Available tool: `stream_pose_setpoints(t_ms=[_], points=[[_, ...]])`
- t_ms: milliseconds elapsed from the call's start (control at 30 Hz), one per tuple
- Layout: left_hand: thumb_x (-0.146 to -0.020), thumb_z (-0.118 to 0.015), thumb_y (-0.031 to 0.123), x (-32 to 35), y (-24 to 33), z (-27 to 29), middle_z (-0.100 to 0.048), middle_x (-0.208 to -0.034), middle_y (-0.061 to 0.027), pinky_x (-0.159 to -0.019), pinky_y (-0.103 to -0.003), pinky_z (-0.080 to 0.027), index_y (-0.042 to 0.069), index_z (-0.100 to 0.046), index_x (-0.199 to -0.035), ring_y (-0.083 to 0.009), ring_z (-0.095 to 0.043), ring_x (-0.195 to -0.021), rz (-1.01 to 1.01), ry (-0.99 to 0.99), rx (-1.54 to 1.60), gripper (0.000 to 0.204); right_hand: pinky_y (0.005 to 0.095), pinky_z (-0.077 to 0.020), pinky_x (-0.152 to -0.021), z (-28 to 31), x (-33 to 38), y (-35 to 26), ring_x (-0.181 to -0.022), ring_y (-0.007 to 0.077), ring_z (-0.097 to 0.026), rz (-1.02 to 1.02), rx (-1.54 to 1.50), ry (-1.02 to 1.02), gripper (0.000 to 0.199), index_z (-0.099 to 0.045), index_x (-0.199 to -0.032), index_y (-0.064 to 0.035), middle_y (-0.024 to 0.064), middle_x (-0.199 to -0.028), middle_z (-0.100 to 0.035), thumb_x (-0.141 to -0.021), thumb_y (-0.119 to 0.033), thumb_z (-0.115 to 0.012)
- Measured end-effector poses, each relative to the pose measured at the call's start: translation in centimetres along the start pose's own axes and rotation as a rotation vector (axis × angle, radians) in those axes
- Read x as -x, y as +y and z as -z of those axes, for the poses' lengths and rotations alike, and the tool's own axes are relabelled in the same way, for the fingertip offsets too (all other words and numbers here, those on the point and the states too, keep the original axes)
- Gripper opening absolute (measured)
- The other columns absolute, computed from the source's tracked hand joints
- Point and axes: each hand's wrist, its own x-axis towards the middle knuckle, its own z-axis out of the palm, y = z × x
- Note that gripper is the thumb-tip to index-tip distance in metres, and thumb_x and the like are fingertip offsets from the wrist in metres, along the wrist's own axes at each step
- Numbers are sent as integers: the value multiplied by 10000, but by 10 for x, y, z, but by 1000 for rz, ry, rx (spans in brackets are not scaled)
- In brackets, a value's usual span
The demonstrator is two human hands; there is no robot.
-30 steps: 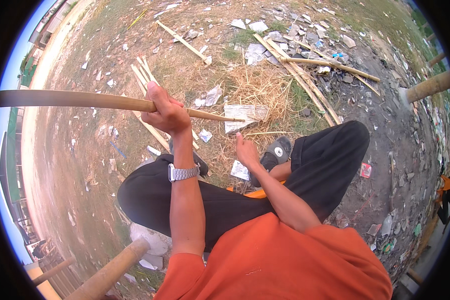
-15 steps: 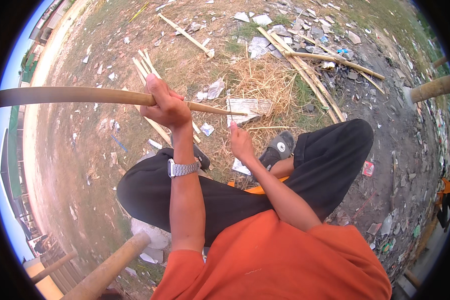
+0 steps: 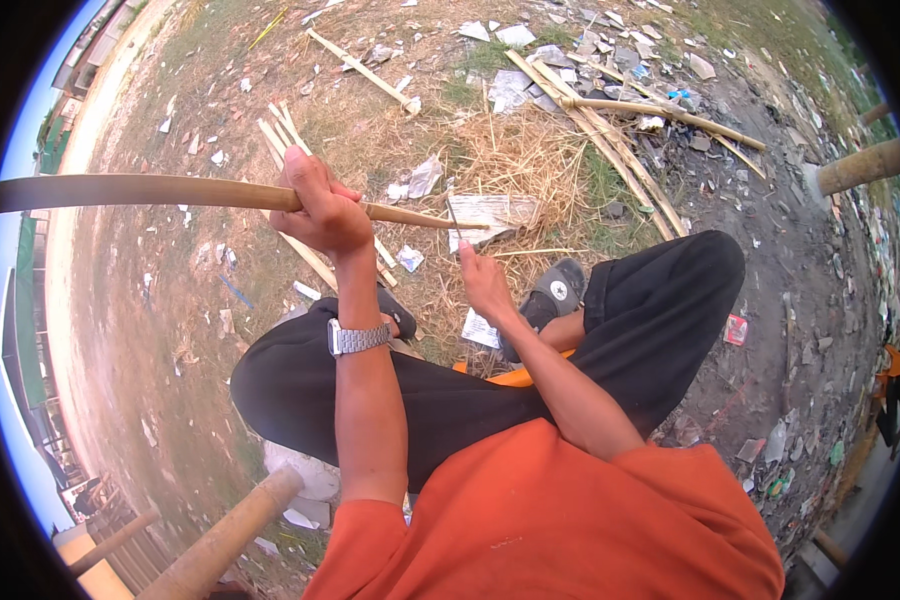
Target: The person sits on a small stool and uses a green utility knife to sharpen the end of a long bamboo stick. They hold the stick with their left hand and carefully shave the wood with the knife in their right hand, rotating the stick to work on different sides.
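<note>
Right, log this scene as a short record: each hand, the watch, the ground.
left hand: closed around a bamboo strip
right hand: grips a thin tool by the strip's narrow end; contact unclear
watch: silver, worn on the left
ground: straw, loose strips, scattered litter

The stick (image 3: 210,192) in the left hand (image 3: 322,210) looks like smooth, matt bamboo; the watch (image 3: 362,338) behind that hand is shiny metal. Beyond the right hand (image 3: 485,281), straw (image 3: 528,165) looks rough; behind both hands, the shirt (image 3: 550,510) is matt cloth.
</note>
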Motion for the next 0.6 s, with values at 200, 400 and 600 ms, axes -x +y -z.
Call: stream_pose_setpoints(t_ms=[200,400,600], points=[[-943,-460,209,-1,2,-3,-332,-431,16,-353,-227,-245,68,-394,-509,-71,-334,-339,35,91,-62,461,509,-426,-789,2,-4,21,-798,479,-579,-21,76,31,693,-620,-770,83,337,-735,-575,-962,-499,-297],[-949,-453,219,5,7,-10,-346,-436,11,-349,-225,-253,70,-394,-515,-67,-342,-345,23,30,-35,463,500,-420,-811,-9,-16,56,-843,460,-587,-204,116,49,721,-627,-782,90,338,-802,-592,-960,-517,-281],[-949,-462,236,5,7,-11,-351,-435,18,-348,-225,-258,74,-410,-517,-64,-352,-349,-5,13,-69,464,506,-395,-698,-6,-3,19,-649,414,-525,-17,-7,38,744,-533,-655,92,301,-655,-537,-946,-551,-301]])
